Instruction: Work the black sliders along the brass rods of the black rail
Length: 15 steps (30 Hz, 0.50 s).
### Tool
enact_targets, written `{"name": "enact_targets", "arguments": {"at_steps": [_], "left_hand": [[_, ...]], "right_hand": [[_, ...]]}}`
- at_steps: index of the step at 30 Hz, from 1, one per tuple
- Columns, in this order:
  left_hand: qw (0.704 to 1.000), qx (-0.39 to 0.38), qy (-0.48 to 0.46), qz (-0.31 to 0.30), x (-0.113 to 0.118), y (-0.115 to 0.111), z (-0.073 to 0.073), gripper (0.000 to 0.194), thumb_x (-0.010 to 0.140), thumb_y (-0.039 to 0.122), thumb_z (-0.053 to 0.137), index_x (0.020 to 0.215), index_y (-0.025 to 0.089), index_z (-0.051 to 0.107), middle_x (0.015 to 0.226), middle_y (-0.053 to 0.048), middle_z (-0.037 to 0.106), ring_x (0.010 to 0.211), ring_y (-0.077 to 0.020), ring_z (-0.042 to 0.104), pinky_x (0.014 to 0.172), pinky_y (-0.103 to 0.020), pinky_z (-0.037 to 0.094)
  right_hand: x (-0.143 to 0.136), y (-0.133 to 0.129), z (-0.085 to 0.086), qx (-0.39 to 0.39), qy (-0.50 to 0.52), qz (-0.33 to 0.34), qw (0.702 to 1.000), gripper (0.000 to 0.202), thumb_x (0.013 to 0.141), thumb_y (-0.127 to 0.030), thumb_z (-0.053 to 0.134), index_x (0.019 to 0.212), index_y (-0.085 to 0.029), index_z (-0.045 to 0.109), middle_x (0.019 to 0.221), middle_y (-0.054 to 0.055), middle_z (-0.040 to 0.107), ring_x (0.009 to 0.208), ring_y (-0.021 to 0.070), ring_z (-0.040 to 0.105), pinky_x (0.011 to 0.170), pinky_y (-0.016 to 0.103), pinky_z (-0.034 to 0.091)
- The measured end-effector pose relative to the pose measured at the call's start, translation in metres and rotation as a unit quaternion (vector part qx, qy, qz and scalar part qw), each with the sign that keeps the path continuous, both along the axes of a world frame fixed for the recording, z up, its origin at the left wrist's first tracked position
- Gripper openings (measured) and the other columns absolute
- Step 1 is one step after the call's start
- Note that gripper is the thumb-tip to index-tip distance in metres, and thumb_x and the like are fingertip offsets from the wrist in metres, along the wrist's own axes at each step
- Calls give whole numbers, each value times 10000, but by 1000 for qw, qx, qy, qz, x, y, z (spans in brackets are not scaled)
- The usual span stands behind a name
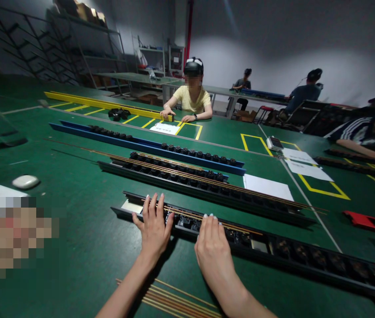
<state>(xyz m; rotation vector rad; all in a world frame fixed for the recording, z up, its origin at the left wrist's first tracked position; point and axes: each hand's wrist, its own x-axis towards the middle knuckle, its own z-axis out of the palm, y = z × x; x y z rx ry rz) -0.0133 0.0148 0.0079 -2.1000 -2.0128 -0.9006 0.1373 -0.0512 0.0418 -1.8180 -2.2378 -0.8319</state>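
1. My left hand (pixel 154 227) spreads its fingers wide over the nearest long black channel-shaped rail (pixel 286 261), near one end.
2. My right hand (pixel 214 245) rests farther along it, fingers together; I cannot tell whether they pinch any thin brass-coloured rods (pixel 243 229) lying lengthwise there.
3. That rail lies on the green tabletop (pixel 77 247); a loose bundle of slim brownish rods (pixel 174 300) lies between my forearms.

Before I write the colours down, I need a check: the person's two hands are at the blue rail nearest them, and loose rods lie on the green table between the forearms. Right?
Not quite: the rail nearest them, where the left hand and right hand are, is black, as the head view shows. The rest stands.
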Motion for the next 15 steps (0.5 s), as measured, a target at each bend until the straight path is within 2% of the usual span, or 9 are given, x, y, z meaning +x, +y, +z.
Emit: {"name": "enact_targets", "arguments": {"at_steps": [5,10,15], "left_hand": [[1000,7,-3,-1,0,0,0,532,957,423,302,1443,207,317,1475,-139,404,1414,-265,247,1104,-650,23],[1000,22,-21,2,-2,3,0,584,956,435,300,1478,188,219,1466,-149,415,1408,-266,263,1105,-646,24],[1000,25,-15,8,-4,6,0,528,954,410,303,1449,224,312,1443,-136,449,1394,-279,293,1098,-658,19]], "right_hand": [[1,0,2,-6,-12,0,1000,461,801,-39,401,1198,154,534,1180,364,571,1089,378,595,908,477,477],[0,0,1,-6,5,-1,1000,459,798,-25,397,1194,168,526,1178,381,561,1091,382,595,908,489,476],[-1,0,-1,-12,32,2,999,462,804,-26,391,1210,147,525,1208,373,548,1128,366,581,925,493,467]]}}
